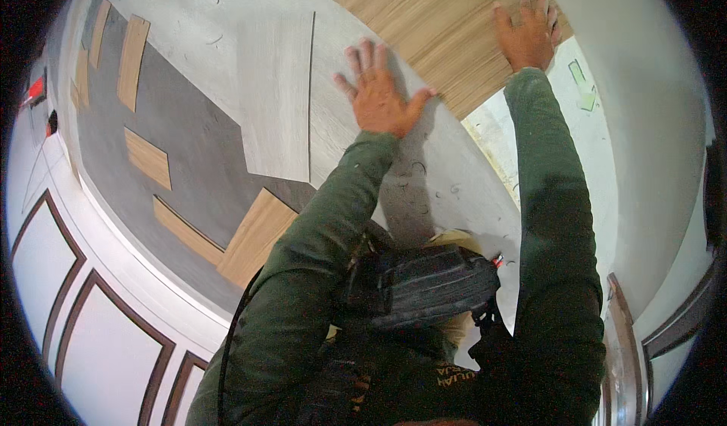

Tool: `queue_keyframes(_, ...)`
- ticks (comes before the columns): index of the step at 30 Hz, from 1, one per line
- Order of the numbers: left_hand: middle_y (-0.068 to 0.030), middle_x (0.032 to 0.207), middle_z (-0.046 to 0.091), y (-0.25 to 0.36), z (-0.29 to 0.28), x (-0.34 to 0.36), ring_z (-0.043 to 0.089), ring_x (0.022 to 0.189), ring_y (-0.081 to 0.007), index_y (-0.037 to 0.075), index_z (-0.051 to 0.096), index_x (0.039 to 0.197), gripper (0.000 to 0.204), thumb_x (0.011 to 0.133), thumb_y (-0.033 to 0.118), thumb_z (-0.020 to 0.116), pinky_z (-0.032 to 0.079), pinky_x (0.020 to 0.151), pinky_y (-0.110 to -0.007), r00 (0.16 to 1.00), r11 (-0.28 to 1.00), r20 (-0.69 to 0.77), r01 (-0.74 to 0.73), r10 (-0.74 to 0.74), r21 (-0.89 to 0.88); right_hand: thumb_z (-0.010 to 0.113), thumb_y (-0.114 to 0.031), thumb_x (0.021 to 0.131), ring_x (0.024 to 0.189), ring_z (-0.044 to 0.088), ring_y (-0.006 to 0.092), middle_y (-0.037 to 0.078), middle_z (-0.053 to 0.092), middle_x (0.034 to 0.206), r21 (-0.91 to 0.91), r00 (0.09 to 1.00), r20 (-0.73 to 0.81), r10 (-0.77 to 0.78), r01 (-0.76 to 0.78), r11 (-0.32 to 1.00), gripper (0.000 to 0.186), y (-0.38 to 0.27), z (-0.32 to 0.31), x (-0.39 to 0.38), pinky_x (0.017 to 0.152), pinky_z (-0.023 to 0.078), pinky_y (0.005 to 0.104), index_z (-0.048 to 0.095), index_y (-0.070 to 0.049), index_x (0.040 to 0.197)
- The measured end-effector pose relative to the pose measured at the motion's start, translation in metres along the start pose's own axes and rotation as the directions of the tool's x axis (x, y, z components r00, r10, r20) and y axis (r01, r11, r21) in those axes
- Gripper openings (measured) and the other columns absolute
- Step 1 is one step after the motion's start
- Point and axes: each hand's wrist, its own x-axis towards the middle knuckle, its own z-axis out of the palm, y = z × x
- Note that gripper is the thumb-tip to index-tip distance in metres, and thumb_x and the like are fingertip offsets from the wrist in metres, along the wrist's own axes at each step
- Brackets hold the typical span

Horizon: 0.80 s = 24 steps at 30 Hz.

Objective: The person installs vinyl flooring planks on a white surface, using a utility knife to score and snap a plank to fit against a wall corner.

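My left hand [381, 96] is spread, palm down, on pale grey sheeting [424, 165] beside the edge of the wood-look flooring [435, 24]. Its thumb tip reaches that edge. With fingers spread, my right hand [528, 38] presses flat on the same flooring, close to its end by the wall. Neither hand holds anything. Below the floor's end shows a strip of bare pale floor with a green arrow-like mark [583, 85]. Dark green sleeves cover both my forearms.
A whitish plank [276, 96] lies left of my left hand. Several cut wood-look pieces [148, 157] are scattered on dark grey floor [193, 134] farther left. A pale wall [644, 123] curves along the right. White panelling with brown trim [113, 343] stands lower left. A black waist bag [424, 286] hangs at my front.
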Motion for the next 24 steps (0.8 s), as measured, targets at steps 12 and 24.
queue_keyframes(12, -0.0233, 0.155, 0.012, 0.001, 0.003, 0.002, 0.004, 0.144, -0.0399, -0.003, 0.022, 0.144, 0.134, 0.049, 0.079, 0.070, 0.006, 0.112, -0.062, 0.994, 0.994, -0.040, 0.103, -0.105, -0.048, 0.053, -0.055, 0.087, 0.133, 0.034, 0.0424, 0.016, 0.042, 0.143, 0.001, 0.977, 0.202, 0.067, -0.069, 0.998, 0.062, -0.005, -0.004, -0.002, 0.108, 0.026, 0.0550, 0.053, -0.014, 0.133)
queue_keyframes(24, -0.0208, 0.155, 0.018, -0.001, -0.005, 0.002, 0.003, 0.143, -0.0438, 0.006, 0.036, 0.142, 0.108, 0.066, 0.080, 0.056, 0.002, 0.107, -0.069, 0.994, 0.996, 0.092, 0.057, -0.051, -0.063, 0.053, -0.045, 0.091, 0.136, 0.031, 0.0392, 0.013, 0.033, 0.150, 0.073, 0.965, 0.263, 0.021, -0.041, 0.997, 0.059, -0.009, -0.018, 0.001, 0.111, 0.022, 0.0550, 0.042, -0.017, 0.142)
